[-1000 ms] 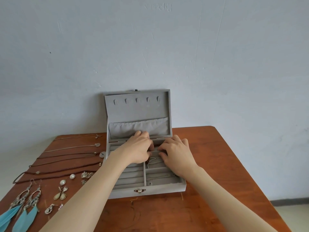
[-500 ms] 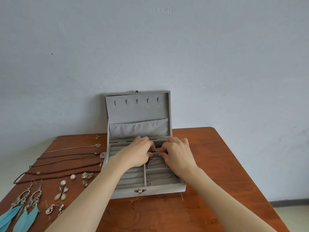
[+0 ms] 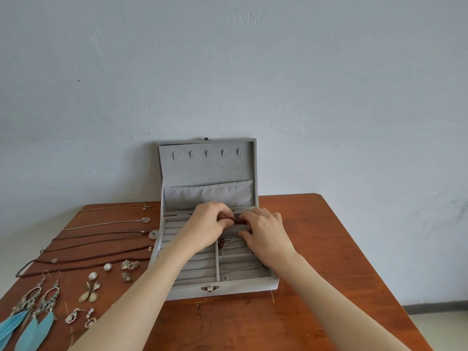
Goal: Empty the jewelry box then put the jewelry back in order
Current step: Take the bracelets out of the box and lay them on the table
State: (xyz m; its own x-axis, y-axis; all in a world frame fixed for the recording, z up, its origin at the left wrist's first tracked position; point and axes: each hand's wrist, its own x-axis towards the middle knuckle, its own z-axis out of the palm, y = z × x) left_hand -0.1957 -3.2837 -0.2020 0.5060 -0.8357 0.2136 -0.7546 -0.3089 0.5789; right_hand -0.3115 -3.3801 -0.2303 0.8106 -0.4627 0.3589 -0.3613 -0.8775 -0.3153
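Over the back compartment of the open grey jewelry box (image 3: 215,290), the left hand (image 3: 206,228) and right hand (image 3: 266,233) each pinched a dark beaded strand (image 3: 236,220) with curled fingertips. It looked light, limp and tangle-prone, best held at both ends.

Grey jewelry box (image 3: 222,290) open, lid upright, jewelry (image 3: 88,296) beside
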